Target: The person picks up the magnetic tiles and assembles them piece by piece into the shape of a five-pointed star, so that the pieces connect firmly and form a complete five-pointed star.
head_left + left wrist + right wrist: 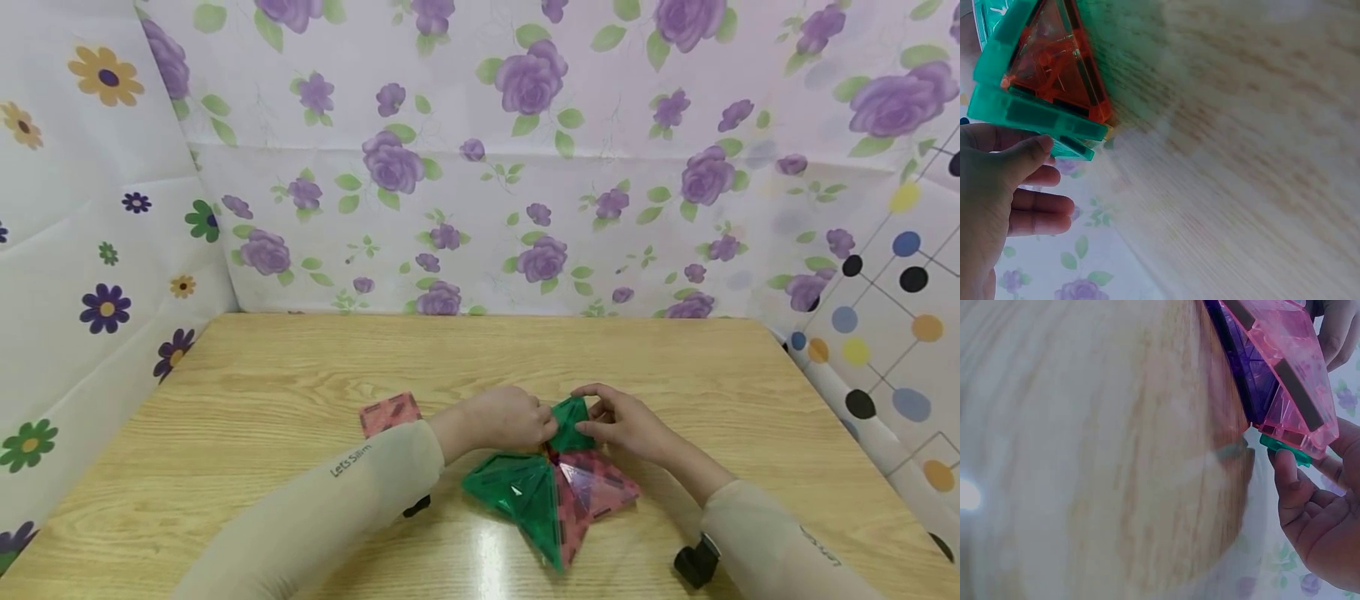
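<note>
Translucent magnetic tiles, green and pink, form a star-like structure on the table. At its far side stands a green triangular magnetic tile between both hands. My left hand pinches its left edge; in the left wrist view the thumb lies on green plastic beside an orange triangular tile. From the other side my right hand holds the same green tile with thumb and fingers. In the right wrist view, a purple tile shows under the pink one.
A pink square tile lies on the wooden table, partly behind the left sleeve. A black wrist device sits under the right forearm. Flowered cloth hangs beyond the far edge.
</note>
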`<state>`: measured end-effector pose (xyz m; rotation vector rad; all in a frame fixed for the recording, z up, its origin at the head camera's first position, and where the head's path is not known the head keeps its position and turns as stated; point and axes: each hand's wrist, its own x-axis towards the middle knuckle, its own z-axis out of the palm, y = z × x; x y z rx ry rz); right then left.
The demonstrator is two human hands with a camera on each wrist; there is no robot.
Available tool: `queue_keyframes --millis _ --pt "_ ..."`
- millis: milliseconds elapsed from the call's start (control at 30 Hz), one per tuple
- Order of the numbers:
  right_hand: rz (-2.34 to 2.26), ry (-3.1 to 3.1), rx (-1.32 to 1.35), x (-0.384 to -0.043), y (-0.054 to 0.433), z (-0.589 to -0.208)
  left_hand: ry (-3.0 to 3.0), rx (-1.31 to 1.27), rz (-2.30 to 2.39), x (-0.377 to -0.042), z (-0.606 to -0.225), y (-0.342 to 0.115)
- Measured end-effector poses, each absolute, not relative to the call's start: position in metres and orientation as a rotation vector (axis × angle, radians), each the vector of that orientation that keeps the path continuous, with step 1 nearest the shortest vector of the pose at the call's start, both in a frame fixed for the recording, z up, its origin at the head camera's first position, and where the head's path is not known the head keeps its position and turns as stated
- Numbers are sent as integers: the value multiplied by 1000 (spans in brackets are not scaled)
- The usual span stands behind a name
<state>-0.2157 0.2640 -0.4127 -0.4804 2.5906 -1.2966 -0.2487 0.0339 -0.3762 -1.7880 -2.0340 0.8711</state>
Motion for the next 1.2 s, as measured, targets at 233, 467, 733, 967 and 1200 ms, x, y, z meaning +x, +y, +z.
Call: queue_keyframes --millis 233,467,733,967,1200 --pt "-1272 2609 -493 -218 266 -417 -2142 -1780 875 -249 -374 31" --pt "-1227 2668 -456 -216 268 -410 -2389 -1695 667 -251 -364 17" --pt "-1169 2747 -421 -216 273 -393 -2341 -1470 242 -257 -365 -33" --pt "-1115 2805 -417 -222 268 -369 -2236 -1281 -143 -258 -369 -81" --pt "-1028 2878 -434 -228 255 -352 -2242 -1109 -207 -251 -373 -113"
